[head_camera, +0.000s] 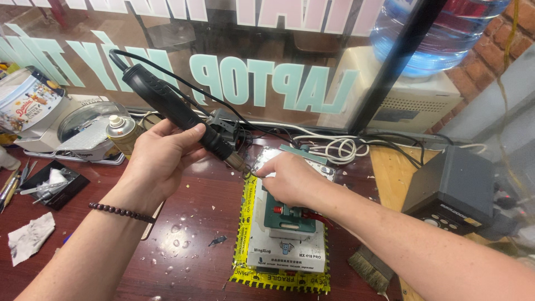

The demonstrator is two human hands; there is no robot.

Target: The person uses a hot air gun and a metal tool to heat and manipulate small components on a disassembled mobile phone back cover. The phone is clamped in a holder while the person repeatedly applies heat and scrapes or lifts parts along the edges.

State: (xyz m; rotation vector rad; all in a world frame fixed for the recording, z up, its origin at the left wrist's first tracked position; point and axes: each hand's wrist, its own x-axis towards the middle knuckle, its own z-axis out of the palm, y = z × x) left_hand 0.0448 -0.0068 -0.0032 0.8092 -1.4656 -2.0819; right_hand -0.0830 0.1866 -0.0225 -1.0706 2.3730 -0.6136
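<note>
My left hand point(161, 159) grips a black hot-air gun handle point(173, 114), its metal nozzle point(237, 160) angled down to the right. A black cord runs from the handle's back end. My right hand point(292, 178) rests with fingers closed on a phone-like board point(267, 159) clamped in a green fixture point(287, 217). The fixture sits on a white block point(284, 253) edged with yellow tape. The nozzle tip is a few centimetres from my right fingertips. What the right fingers pinch is hidden.
A grey rework station point(451, 189) stands at right, with a brush point(370, 267) in front of it. A spray can point(122, 134), a lidded tin point(28, 103), tweezers on a black mat point(50, 184) and a crumpled tissue point(30, 237) lie at left. Coiled cables point(340, 147) run behind.
</note>
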